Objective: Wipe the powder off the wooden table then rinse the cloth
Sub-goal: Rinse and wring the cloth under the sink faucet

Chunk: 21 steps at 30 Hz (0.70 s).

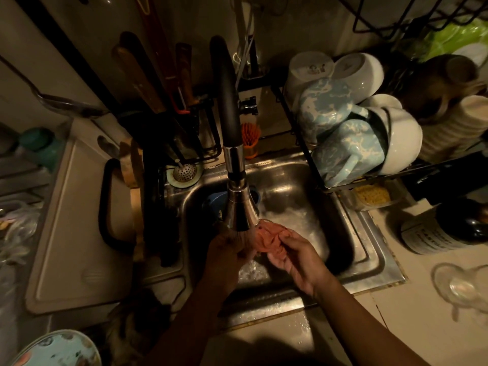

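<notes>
A wet pink cloth [268, 237] is bunched between both hands over the steel sink [369, 249]. My left hand [224, 253] grips its left side just under the faucet head [239, 207]. From the right, my right hand [295, 256] pinches the cloth with curled fingers. Water runs from the faucet onto the cloth and splashes into the basin. The wooden table is not in view.
A dish rack [356, 133] with bowls and blue mugs stands right of the sink. A drain strainer [183, 174] sits at the sink's back left corner. A cutting board [76, 220] lies to the left, a dark jar [443, 231] to the right.
</notes>
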### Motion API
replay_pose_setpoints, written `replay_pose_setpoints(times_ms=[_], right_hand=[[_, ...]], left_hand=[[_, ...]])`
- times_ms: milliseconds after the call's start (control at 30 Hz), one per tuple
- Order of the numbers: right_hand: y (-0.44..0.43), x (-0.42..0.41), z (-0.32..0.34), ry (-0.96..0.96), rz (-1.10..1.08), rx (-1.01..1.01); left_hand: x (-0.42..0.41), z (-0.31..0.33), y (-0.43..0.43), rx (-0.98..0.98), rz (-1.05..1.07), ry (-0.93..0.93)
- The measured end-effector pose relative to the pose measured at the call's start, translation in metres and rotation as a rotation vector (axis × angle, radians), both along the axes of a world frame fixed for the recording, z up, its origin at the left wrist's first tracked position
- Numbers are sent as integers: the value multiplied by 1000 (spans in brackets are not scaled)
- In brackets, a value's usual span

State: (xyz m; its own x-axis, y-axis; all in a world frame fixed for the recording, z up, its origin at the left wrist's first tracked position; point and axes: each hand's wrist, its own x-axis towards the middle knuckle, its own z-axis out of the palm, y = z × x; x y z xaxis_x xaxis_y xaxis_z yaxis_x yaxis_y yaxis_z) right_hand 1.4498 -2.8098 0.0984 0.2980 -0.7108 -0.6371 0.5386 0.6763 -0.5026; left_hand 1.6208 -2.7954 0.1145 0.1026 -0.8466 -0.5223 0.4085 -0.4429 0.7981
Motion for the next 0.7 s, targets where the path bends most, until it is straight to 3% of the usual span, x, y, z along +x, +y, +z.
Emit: replay_pose_setpoints(times_ms=[133, 233, 400, 500, 700], right_hand=[[8, 3, 18, 308, 91, -411], [11, 16, 23, 650, 192, -703], [7, 19, 9, 899, 109, -714], [16, 23, 11, 841, 277, -827], [9, 21, -2, 866, 182, -608]], left_hand=[[4, -4, 5, -43, 11, -267], [-2, -8, 9, -67, -55, -342], [-7, -4, 12, 9, -151, -526], [-3, -9, 9, -1, -1, -451], [-7, -12, 11, 6, -24, -425]])
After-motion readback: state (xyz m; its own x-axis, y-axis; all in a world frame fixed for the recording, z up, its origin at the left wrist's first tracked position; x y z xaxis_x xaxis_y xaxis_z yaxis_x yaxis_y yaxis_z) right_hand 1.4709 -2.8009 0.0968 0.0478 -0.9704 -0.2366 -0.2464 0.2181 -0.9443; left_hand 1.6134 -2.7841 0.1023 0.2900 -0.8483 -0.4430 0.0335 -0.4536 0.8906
